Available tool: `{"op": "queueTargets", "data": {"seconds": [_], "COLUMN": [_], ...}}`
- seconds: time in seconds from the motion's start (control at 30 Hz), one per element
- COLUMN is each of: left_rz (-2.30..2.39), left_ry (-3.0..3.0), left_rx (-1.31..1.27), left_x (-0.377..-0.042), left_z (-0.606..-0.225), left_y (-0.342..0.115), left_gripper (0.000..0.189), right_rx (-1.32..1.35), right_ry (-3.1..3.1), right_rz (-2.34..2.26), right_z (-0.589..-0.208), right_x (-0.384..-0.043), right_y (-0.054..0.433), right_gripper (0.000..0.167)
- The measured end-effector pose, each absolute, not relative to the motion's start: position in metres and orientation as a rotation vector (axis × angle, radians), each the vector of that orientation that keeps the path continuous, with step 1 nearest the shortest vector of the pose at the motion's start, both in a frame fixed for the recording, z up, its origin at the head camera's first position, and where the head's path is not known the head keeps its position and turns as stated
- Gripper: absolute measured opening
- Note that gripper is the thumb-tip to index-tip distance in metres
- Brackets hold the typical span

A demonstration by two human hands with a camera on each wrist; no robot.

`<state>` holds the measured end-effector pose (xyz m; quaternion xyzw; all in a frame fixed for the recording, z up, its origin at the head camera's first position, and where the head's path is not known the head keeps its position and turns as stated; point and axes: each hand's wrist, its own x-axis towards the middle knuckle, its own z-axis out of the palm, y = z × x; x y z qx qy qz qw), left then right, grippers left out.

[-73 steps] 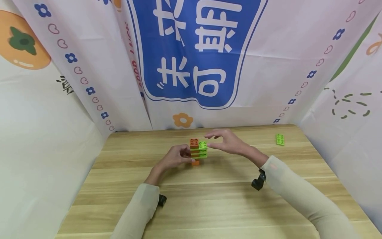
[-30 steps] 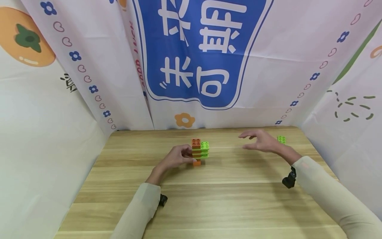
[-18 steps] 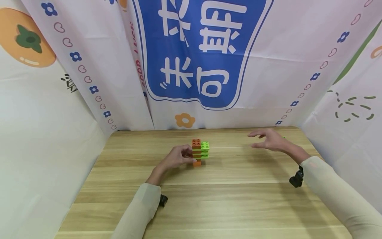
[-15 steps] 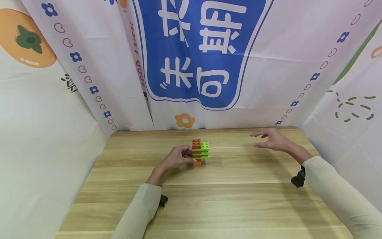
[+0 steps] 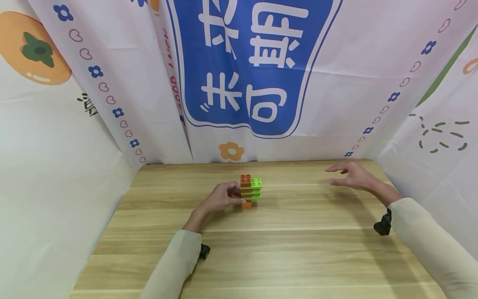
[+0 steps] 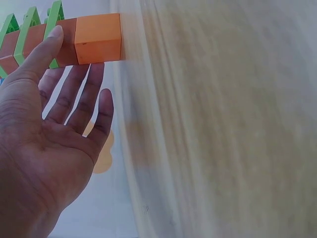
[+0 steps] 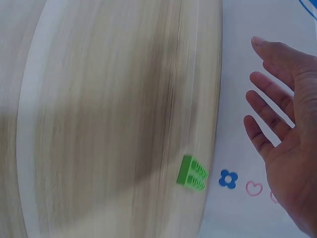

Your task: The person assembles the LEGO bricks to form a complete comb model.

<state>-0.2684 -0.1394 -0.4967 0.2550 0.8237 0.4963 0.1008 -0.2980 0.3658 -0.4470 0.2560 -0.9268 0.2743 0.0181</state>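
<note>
A tower of toy building bricks (image 5: pixel 245 181) stands at the back middle of the table, with brown-orange bricks between light green plates that jut out to the right. My left hand (image 5: pixel 218 197) grips its lower part from the left. In the left wrist view the thumb lies on a brown brick beside the bright orange bottom brick (image 6: pixel 99 39), fingers on the far side. My right hand (image 5: pixel 352 176) hovers at the back right, fingers relaxed and thumb apart, holding nothing. A loose green brick (image 7: pixel 192 173) lies on the table near it, hidden behind that hand in the head view.
The wooden table (image 5: pixel 291 257) meets a printed cloth backdrop (image 5: pixel 336 116) along its back edge. Similar cloth walls (image 5: pixel 440 174) rise at the left and right. A small black wrist camera (image 5: pixel 382 225) sits below the right sleeve.
My right hand has moved from beside the tower to the right, over toward the loose green brick, covering it in the head view. The left hand and tower have stayed in place.
</note>
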Motion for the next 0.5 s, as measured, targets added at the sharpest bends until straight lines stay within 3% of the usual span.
{"op": "queueTargets", "data": {"seconds": [0.5], "left_rz": [1.457], "left_ry": [2.428], "left_rx": [0.753], "left_x": [-0.268], "left_z": [-0.496], "left_y": [-0.14], "left_gripper": [0.024], "right_rx": [0.669], "right_ry": [-2.938], "right_rz": [0.814], "right_z": [-0.459], "right_x": [-0.297], "right_y": [0.399], "right_gripper": [0.044]}}
